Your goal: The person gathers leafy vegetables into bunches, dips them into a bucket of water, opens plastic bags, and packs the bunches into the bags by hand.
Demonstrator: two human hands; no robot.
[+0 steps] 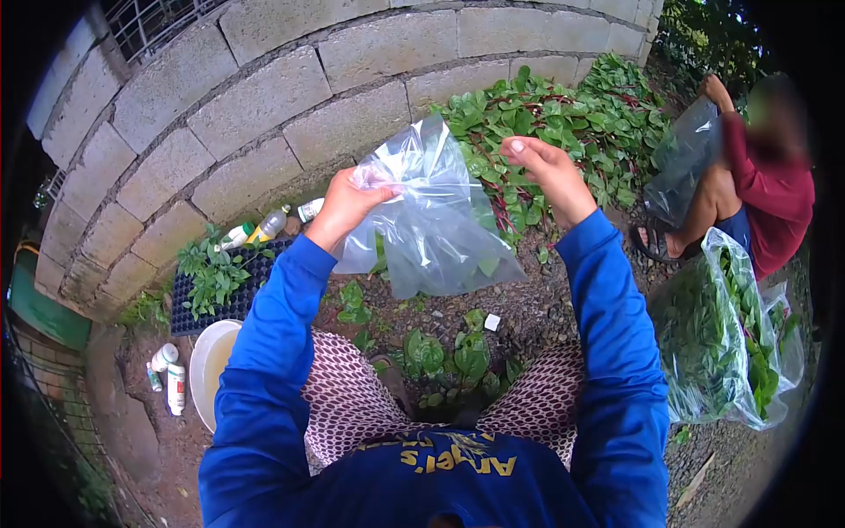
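Note:
A clear plastic bag [440, 242] hangs in front of me, gathered near its upper middle. My left hand [352, 204] pinches it at the left side of the gathered part. To the right of the bag, my right hand [547, 172] is raised with its fingers bent and the thumb near the index finger; whether it holds a thin piece of the bag is too small to tell. Behind the bag lies a large heap of green leaves with reddish stems [563, 123]. Loose leaves [425, 354] lie on the ground below the bag.
A block wall [264, 97] curves behind. At left are a black seedling tray [238, 304], a white bucket [204, 374] and several bottles [176, 390]. At right, a co-worker [766, 202] sits holding a clear bag [691, 158], beside a leaf-filled bag [704, 352].

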